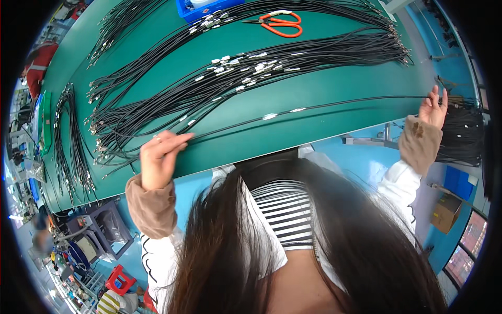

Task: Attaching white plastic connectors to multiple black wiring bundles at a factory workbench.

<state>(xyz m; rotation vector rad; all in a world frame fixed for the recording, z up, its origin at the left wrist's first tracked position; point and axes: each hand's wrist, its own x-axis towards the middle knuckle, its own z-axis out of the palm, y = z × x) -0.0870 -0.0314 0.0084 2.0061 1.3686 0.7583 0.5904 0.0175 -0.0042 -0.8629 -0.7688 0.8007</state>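
A single thin black cable [334,104] with small white labels near its middle stretches between my two hands, just over the front of the green table [334,123]. My left hand [159,159] is closed in a pinch around the cable, beside the left ends of a large pile of cables. Over at the table's right edge, my right hand [433,110] pinches the cable's other end between thumb and finger, with some fingers raised. Behind the held cable lies that pile of labelled black cables [172,97], their metal-tipped ends at both sides.
Farther back are another cable bundle [151,55], orange-handled snips [282,23] and a blue bin [209,9]. A smaller bundle [67,131] lies at the left. More black cables [460,136] hang beyond the right edge. A cardboard box [446,212] stands low on the right.
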